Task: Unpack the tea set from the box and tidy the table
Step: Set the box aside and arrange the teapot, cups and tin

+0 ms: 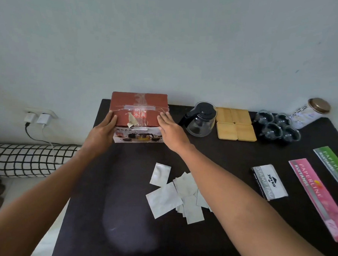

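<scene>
A red tea-set box (139, 109) with clear tape across its closed lid stands at the back of the dark table (111, 183). My left hand (103, 128) presses flat on its left side and my right hand (169, 128) on its right side, so the box sits clamped between both palms. To the right of the box stand a glass teapot (200, 120) with a black lid, several bamboo coasters (235, 124) and several small glass cups (276, 126).
Silver foil sachets (178, 194) lie scattered in the middle. A Joyko stamp pad box (269, 182), a pink receipt book (316, 196) and a green one (332, 164) lie at the right. A jar (310, 112) stands at the back right corner. A checked bolster (25, 160) lies left of the table.
</scene>
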